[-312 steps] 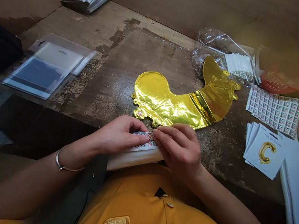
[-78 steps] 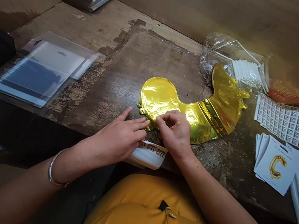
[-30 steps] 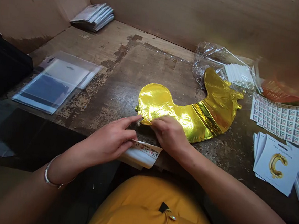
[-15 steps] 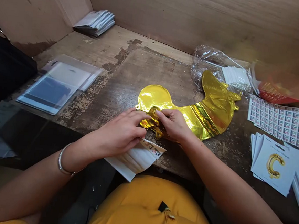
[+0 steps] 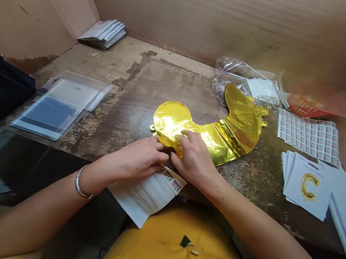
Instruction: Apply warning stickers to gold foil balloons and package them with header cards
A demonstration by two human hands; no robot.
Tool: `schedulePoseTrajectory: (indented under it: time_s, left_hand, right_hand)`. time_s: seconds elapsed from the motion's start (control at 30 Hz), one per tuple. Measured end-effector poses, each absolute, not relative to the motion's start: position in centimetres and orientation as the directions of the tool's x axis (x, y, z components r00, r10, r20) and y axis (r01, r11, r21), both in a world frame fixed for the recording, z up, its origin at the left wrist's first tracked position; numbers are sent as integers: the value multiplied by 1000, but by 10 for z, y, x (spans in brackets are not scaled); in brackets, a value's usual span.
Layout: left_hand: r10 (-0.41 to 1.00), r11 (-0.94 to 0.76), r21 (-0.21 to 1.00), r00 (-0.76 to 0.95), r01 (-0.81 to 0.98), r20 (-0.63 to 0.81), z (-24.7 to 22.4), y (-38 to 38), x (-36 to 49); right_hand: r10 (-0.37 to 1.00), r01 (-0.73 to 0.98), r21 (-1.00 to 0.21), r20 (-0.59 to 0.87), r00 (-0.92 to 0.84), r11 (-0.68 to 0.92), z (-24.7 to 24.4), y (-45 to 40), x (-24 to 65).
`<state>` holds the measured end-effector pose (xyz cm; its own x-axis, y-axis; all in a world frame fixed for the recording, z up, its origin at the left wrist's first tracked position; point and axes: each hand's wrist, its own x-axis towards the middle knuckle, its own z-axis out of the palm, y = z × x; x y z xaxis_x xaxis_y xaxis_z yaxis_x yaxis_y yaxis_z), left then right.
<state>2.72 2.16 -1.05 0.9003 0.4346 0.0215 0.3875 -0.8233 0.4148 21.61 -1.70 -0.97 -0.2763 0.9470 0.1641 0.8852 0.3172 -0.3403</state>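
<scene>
A flat gold foil balloon (image 5: 202, 132), curved like a C, lies on the worn wooden table with a fold across its right part. My left hand (image 5: 139, 156) is at its near left edge, fingertips at the foil. Under that hand's palm and thumb, a white sticker sheet (image 5: 140, 198) is held, its printed CE strip pointing right and its lower part hanging past the table edge. My right hand (image 5: 193, 157) presses on the balloon's near edge, fingers apart and thumb spread off. Some left fingertips are hidden.
Clear plastic sleeves (image 5: 61, 104) lie at left; a stack of packets (image 5: 104, 34) sits in the back left corner. At right are a plastic bag with white sticks (image 5: 263, 88), a red basket (image 5: 305, 102), sticker sheets (image 5: 310, 136) and balloon cards (image 5: 308, 186).
My right hand has gone from pinching the crumpled near edge of the balloon to spreading on it, and the foil there lies flatter. The sticker sheet has shifted slightly towards me. The view has turned slightly.
</scene>
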Motion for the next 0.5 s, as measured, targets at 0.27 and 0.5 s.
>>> schedulePoseTrajectory:
  time_s: [0.27, 0.5]
  left_hand:
    - [426, -820, 441, 904, 366, 42, -7, 21, 27]
    - [444, -811, 456, 893, 365, 74, -15, 21, 24]
  right_hand:
    - [987, 712, -697, 154, 36, 83, -5, 12, 247]
    - [834, 801, -535, 287, 472, -269, 8, 84, 402]
